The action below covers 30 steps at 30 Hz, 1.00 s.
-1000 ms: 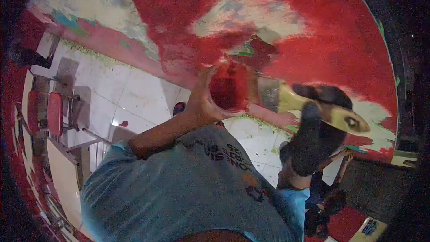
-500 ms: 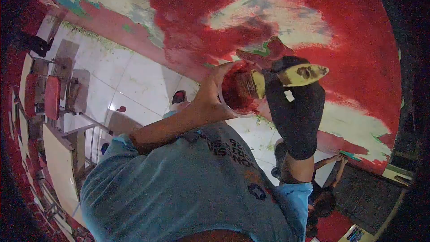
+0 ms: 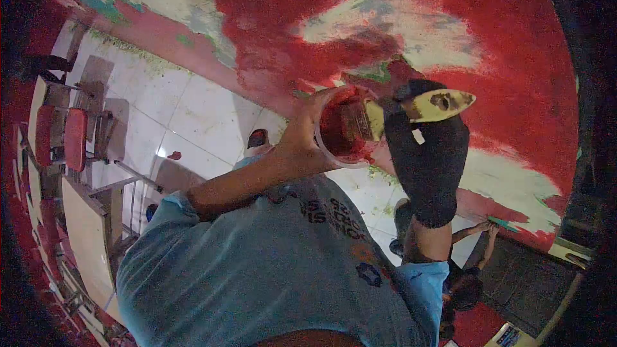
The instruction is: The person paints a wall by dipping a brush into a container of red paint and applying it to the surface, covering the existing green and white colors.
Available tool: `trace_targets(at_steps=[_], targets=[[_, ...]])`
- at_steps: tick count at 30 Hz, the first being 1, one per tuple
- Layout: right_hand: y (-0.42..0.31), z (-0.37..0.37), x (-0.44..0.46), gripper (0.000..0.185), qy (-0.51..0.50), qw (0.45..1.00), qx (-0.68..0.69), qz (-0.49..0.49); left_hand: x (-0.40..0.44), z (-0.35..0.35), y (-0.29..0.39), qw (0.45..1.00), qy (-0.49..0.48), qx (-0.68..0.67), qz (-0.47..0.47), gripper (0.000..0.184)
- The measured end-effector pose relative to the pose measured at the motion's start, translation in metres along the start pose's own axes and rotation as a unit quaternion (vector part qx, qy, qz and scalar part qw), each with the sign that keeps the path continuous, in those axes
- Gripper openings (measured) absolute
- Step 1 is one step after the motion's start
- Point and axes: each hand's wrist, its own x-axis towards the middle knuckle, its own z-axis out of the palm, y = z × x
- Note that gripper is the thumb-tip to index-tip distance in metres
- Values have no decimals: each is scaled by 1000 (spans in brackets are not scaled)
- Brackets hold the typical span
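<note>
My left hand (image 3: 304, 130) is wrapped round a clear tub (image 3: 326, 151) with red paint inside. In my right hand (image 3: 421, 130), which wears a black glove or sleeve, is a paintbrush (image 3: 443, 104) with a yellowish, stained handle. Its bristles sit inside the mouth of the tub, close to the inner right wall; whether they touch the paint I cannot tell. Behind both hands stands a wall (image 3: 520, 71) covered in patchy red paint, with whitish and green areas showing through.
Wooden desks (image 3: 87, 238) and red-seated chairs (image 3: 76, 138) line the left side. Pale floor tiles (image 3: 160, 99) carry a red spot (image 3: 173, 155). At lower right another person (image 3: 466, 286) reaches toward the wall near a dark board (image 3: 530, 283).
The brush and my right hand have shifted very slightly right. My left hand keeps the tub almost in the same place.
</note>
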Motion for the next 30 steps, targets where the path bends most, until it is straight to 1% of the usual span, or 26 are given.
trace_targets(at_steps=[1, 2, 5, 6, 7, 8, 9, 10, 11, 12, 13, 14, 15, 16, 17, 19, 20, 22, 23, 25, 26, 27, 28, 29, 30], targets=[[5, 2, -1, 14, 10, 999, 28, -14, 0, -1, 1, 999, 0, 30, 13, 92], [8, 3, -1, 14, 21, 998, 55, -28, 0, -1, 1, 999, 0, 30, 13, 92], [10, -1, -2, 18, 0, 997, 75, -27, 0, -3, 0, 998, 13, 65, 20, 92], [11, -4, -2, 18, 1, 997, 75, -27, 1, -5, 1, 994, 10, 103, 30, 93], [10, -8, -3, 18, 7, 996, 84, 13, 2, -6, 2, 989, 7, 142, 40, 93], [11, -12, -4, 18, 13, 994, 92, 53, 3, -7, 3, 989, 8, 142, 41, 93], [16, -15, -4, 18, 13, 994, 92, 51, 5, -9, 3, 982, 11, 175, 71, 94], [24, -17, -5, 18, 49, 990, 121, 54, 6, -10, 3, 973, 14, 208, 100, 95], [32, -18, -7, 19, 84, 984, 149, 57, 7, -11, 4, 973, 15, 208, 101, 95], [39, -20, -9, 19, 86, 984, 149, 54, 9, -12, 4, 975, 14, 194, 107, 96], [46, -21, -13, 20, 94, 995, 24, -13, 9, -13, 5, 977, 13, 179, 111, 97], [53, -21, -17, 22, 99, 987, -102, -80, 9, -15, 4, 977, 12, 178, 112, 97], [63, -19, -24, 24, 103, 958, -225, -144, 8, -16, 4, 972, 22, 210, 102, 98], [79, -11, -34, 27, 89, 994, -69, -17, 7, -16, 4, 966, 31, 240, 91, 99], [81, -10, -38, 27, 91, 993, -69, -17, 8, -15, 5, 966, 30, 240, 92, 99], [81, -9, -43, 42, 39, 994, -85, 65, 10, -12, 8, 987, 30, 150, 56, 99], [79, -10, -43, 42, 42, 993, -86, 65, 12, -12, 11, 987, 28, 150, 57, 99], [69, -13, -41, 38, 11, 989, -36, 145, 16, -13, 15, 960, 23, 248, 126, 98], [66, -12, -42, 38, 15, 989, -37, 145, 17, -13, 16, 960, 20, 247, 129, 98], [60, -9, -45, 36, 25, 981, -194, 15, 17, -11, 18, 968, 19, 226, 110, 98], [56, -8, -47, 36, 28, 980, -195, 15, 17, -10, 19, 971, 19, 216, 100, 98], [53, -7, -48, 35, 40, 992, -48, 106, 16, -9, 20, 974, 19, 205, 91, 97], [52, -7, -49, 35, 51, 975, 101, 192, 16, -8, 20, 977, 18, 195, 81, 97], [56, -7, -50, 35, 55, 975, 101, 191, 16, -8, 20, 977, 15, 194, 84, 97], [64, -5, -52, 33, 82, 977, 89, 175, 16, -10, 19, 978, 15, 194, 74, 98]])
